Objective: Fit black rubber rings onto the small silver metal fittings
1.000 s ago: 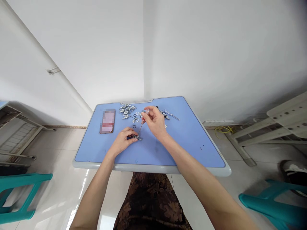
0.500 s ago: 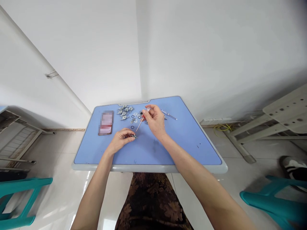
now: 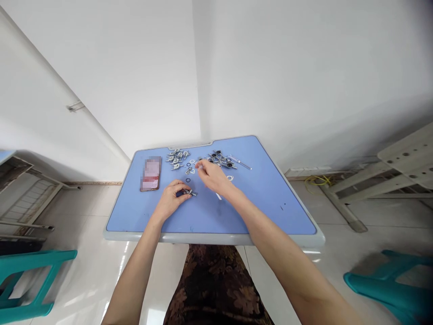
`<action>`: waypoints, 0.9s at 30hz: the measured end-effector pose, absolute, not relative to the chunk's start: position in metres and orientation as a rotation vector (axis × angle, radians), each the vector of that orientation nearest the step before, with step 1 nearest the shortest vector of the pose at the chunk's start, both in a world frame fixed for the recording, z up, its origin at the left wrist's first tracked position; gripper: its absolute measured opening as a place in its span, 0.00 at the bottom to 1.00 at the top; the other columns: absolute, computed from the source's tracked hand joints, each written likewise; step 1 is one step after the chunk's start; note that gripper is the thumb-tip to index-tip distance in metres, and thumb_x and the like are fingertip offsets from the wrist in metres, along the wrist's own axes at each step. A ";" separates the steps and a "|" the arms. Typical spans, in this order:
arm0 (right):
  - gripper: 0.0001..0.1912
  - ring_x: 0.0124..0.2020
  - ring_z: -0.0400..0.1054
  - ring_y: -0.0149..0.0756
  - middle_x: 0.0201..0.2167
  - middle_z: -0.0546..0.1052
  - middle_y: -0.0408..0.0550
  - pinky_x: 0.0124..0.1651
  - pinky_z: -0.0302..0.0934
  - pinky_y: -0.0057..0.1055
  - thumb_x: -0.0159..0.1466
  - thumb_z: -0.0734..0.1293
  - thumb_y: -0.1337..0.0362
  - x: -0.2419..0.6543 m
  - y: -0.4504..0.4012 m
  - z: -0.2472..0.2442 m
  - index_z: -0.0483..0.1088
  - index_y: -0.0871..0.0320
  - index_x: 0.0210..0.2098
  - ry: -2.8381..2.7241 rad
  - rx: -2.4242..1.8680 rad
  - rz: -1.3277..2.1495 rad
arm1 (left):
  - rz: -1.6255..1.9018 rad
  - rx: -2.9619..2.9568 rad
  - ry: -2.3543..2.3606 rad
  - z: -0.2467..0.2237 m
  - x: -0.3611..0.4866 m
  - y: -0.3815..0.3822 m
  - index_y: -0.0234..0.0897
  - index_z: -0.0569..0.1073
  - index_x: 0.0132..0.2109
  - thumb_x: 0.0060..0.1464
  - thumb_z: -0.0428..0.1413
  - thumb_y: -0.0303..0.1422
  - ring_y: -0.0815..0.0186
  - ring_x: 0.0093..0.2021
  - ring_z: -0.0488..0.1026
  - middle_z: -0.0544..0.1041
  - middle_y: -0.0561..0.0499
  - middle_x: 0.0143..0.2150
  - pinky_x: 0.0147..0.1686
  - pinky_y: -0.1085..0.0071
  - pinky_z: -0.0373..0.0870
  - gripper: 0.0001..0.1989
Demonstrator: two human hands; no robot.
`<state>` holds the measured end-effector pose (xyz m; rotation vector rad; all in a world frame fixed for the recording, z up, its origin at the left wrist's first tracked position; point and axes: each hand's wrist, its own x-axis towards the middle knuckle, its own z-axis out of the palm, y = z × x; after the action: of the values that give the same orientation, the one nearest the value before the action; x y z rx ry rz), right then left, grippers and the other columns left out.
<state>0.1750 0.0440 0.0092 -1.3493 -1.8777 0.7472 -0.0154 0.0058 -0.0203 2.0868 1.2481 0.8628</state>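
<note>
One change: the right hand (image 3: pixel 211 176) has dropped from raised to low and forward over the bench (image 3: pixel 270 207), its fingertips close together just above the loose washers (image 3: pixel 193 161). The red-handled screwdriver it held is no longer visible; cannot tell if it is hidden in the hand or set down. A pale sliver (image 3: pixel 218 196) shows just below that wrist, too small to identify.

Meanwhile the left hand (image 3: pixel 171 201) stays narrow, pinching a small metal fitting (image 3: pixel 190 192) near the middle of the bench, a dark piece showing beside it.

Around them: black rubber O-rings (image 3: pixel 188 180) just left of the right fingertips, a heap of metal wing fittings (image 3: pixel 176 157) at the far edge, and a second heap (image 3: pixel 221 159) now in full view. A thin screwdriver (image 3: pixel 241 161) lies just past that second heap. A phone (image 3: pixel 150 174), its screen blurred, lies flat to the left.
</note>
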 end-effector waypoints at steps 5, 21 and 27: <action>0.09 0.31 0.67 0.34 0.31 0.75 0.46 0.31 0.54 0.25 0.56 0.65 0.65 0.176 0.044 0.007 0.72 0.58 0.37 -2.351 -1.376 0.915 | 0.870 2.086 1.250 -0.023 -0.017 0.007 0.38 0.77 0.41 0.52 0.60 0.28 0.63 0.44 0.71 0.72 0.49 0.42 0.44 0.67 0.68 0.08; 0.07 0.27 0.66 0.32 0.25 0.76 0.46 0.26 0.50 0.25 0.56 0.64 0.64 0.174 0.042 0.006 0.73 0.59 0.29 -2.573 -1.341 0.831 | 0.883 2.085 1.232 -0.022 -0.017 0.006 0.39 0.75 0.44 0.51 0.60 0.24 0.65 0.41 0.72 0.72 0.50 0.41 0.44 0.68 0.69 0.12; 0.07 0.29 0.67 0.32 0.27 0.77 0.46 0.27 0.51 0.24 0.57 0.64 0.64 0.174 0.042 0.006 0.73 0.59 0.30 -2.542 -1.359 0.832 | 0.894 2.078 1.247 -0.022 -0.017 0.007 0.38 0.75 0.41 0.52 0.59 0.25 0.67 0.40 0.72 0.72 0.51 0.41 0.42 0.70 0.69 0.09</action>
<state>0.1741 0.0418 0.0063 -1.3585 -2.5422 0.8323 -0.0166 0.0066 -0.0225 2.0780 1.2467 0.8945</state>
